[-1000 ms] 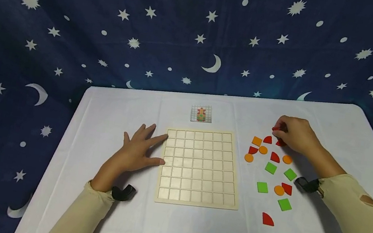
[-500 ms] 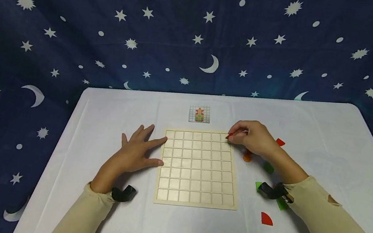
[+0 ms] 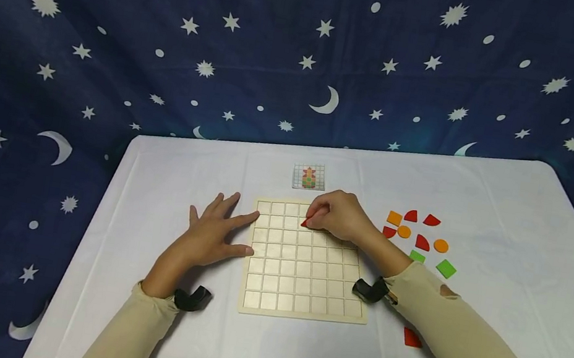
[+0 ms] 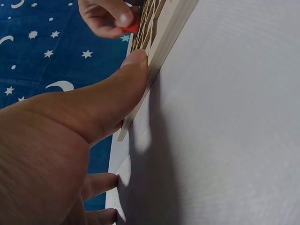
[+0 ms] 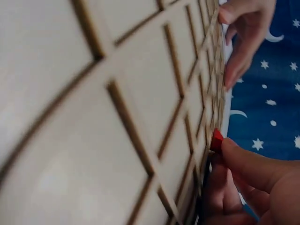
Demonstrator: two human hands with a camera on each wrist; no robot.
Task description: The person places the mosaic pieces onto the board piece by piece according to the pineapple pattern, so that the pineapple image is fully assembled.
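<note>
Between thumb and fingers my right hand pinches a red quarter-circle tile, held over the upper middle cells of the pale wooden grid board. The fingers hide part of that tile and the cells beneath. My left hand lies spread at the board's left side, thumb and index fingertip touching its edge. The thumb presses the rim in the left wrist view. Just behind the board sits a small picture card with a red, orange and green pattern on a grid.
Right of the board lie several loose tiles: red quarter circles, orange circles, an orange square and green squares. My right forearm covers some of them. A starry dark blue cloth hangs behind the white table.
My right hand has taken a red tile from the far side of the loose pieces and carried it left to the board. My left hand has stayed in place.
</note>
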